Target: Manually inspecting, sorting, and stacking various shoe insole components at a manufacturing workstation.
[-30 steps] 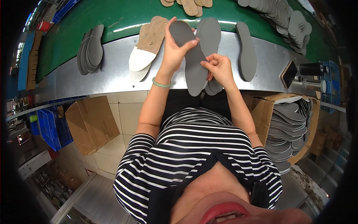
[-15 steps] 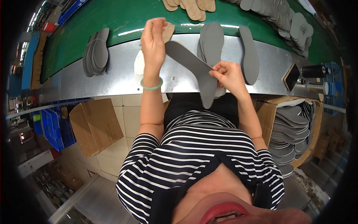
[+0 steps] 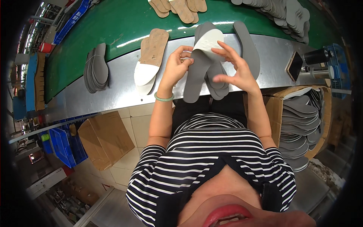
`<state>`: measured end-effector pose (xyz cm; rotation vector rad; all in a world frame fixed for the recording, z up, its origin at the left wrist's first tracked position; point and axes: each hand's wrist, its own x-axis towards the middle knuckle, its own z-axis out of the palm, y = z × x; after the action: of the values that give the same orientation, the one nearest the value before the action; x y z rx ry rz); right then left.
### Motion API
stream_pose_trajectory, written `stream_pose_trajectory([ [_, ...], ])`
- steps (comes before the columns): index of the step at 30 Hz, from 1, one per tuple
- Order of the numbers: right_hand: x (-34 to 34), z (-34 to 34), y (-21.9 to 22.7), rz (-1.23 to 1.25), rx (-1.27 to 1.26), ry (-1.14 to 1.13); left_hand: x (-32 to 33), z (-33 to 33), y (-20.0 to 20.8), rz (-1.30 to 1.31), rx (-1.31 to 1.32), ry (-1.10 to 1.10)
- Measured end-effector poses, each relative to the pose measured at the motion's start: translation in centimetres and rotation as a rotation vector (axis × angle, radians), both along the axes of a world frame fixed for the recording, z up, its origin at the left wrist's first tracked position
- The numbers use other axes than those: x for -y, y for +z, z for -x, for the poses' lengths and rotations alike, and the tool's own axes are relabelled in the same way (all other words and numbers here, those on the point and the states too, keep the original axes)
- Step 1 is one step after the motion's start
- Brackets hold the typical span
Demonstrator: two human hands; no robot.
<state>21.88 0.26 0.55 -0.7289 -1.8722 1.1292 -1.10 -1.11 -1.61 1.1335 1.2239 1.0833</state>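
Between thumb and fingers, my left hand (image 3: pixel 178 67) pinches the left edge of a grey insole (image 3: pixel 196 77), held tilted above the metal table edge. A white rounded part (image 3: pixel 209 41) shows at its far end; I cannot tell whether it is the insole's turned-over end or a separate piece. My right hand (image 3: pixel 239 70) is open, fingers spread, beside that white part. Behind and beneath lie more grey insoles (image 3: pixel 217 84), partly hidden. Left of my left hand are tan insoles (image 3: pixel 154 47) with white ends. Another grey insole (image 3: pixel 247 49) rests on the right.
A tied bundle of grey insoles (image 3: pixel 96 70) stands at left. More tan insoles (image 3: pixel 181 10) and a long grey pile (image 3: pixel 291 17) lie on the green surface (image 3: pixel 117 28). A phone (image 3: pixel 294 66) is at right, above a carton (image 3: pixel 278 121) of grey insoles.
The grey insole passed from my right hand to my left and turned, its white part now showing. My left hand came down and right; my right hand opened. The view shifted slightly.
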Motion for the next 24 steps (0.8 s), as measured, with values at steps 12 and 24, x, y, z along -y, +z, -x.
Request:
stream_pose_trajectory([
  [12,-0.8,3.3,-2.4,-0.256,-0.013,-0.689,0.8,-2.2,-0.8,-0.060,0.167,0.069],
  [24,-1.4,3.9,-3.3,-0.036,-0.108,-0.479,0.9,-3.4,-2.5,-0.223,0.045,0.219],
])
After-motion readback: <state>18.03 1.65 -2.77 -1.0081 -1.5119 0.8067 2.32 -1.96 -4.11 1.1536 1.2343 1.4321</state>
